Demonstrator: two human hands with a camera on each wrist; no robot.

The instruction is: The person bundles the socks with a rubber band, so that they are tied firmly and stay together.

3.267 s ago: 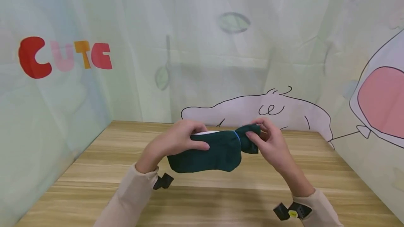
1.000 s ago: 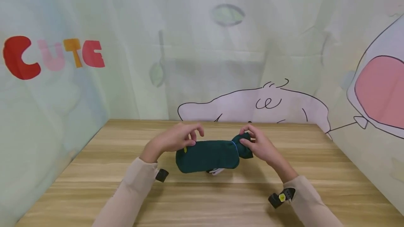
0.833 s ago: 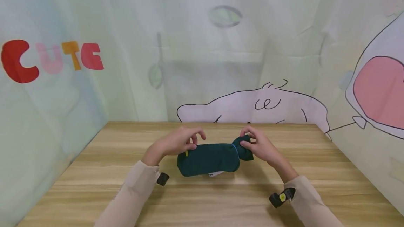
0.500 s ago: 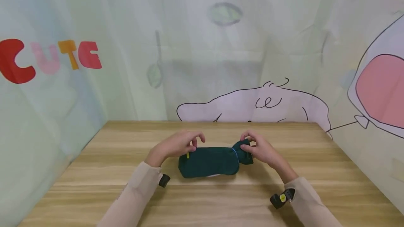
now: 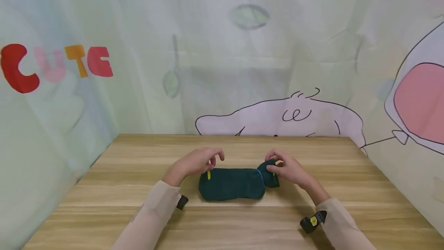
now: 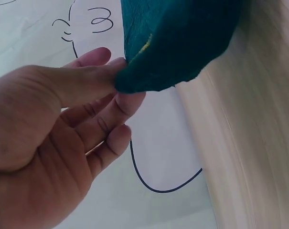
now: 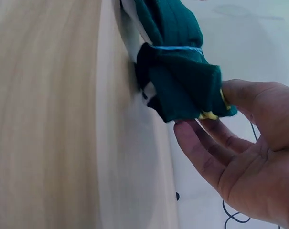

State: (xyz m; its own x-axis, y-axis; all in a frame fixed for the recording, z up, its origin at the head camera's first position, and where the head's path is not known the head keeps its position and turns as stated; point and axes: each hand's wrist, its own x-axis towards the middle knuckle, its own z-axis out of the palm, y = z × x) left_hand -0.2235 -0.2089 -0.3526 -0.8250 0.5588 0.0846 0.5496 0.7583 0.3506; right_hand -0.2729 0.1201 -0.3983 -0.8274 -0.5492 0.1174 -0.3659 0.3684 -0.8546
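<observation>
A dark green cloth bundle [image 5: 231, 184] lies lengthwise low over the wooden table, gathered near its right end by a thin blue band [image 7: 177, 47]. My left hand [image 5: 197, 162] pinches its upper left corner between thumb and fingertips, close to a small yellow mark [image 5: 209, 174]. At the other side, my right hand [image 5: 289, 169] pinches the bunched tail beyond the band, its thumb in front. The tail [image 7: 182, 90] shows folds, yellow bits and a pale patch in the right wrist view. The bundle's underside is hidden from the head view.
The wood-grain table [image 5: 222, 227] stretches out around the bundle. Behind it and along the sides hang pale printed curtains [image 5: 222, 49] with letters and cartoon outlines. A black wrist camera [image 5: 308, 225] hangs below the right sleeve.
Both hands have lowered the green bundle to just at the table. The left hand earlier held its side with the thumb across the front; now it pinches the corner. The white below it is hidden.
</observation>
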